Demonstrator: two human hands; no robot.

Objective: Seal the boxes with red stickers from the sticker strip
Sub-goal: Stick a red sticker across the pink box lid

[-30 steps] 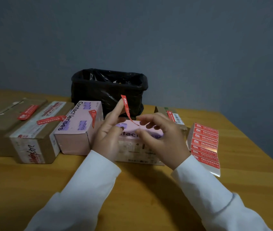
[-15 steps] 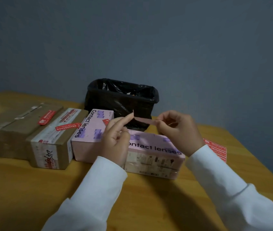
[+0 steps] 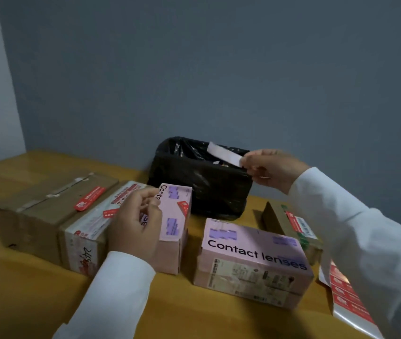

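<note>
My right hand (image 3: 270,170) pinches a white backing strip (image 3: 224,156) over the black bin (image 3: 202,182). My left hand (image 3: 135,223) hovers over the left pink box (image 3: 175,216), fingers curled; a pale sliver between thumb and fingers looks like the peeled sticker, mostly hidden. That box bears a red sticker (image 3: 183,207). A second pink "Contact lenses" box (image 3: 251,255) lies in the middle with no sticker showing on its top. The sticker strip (image 3: 346,297) lies at the right, partly under my sleeve.
At the left a brown carton (image 3: 42,211) and a taped box (image 3: 84,231) each carry a red sticker. A small brown box (image 3: 280,216) with a red sticker sits behind the middle pink box. All rest on a wooden table (image 3: 194,314) against a grey wall.
The backing has come off the sticker. My right hand carried it up and back over the bin. My left hand moved left over the left pink box. The view tilted up.
</note>
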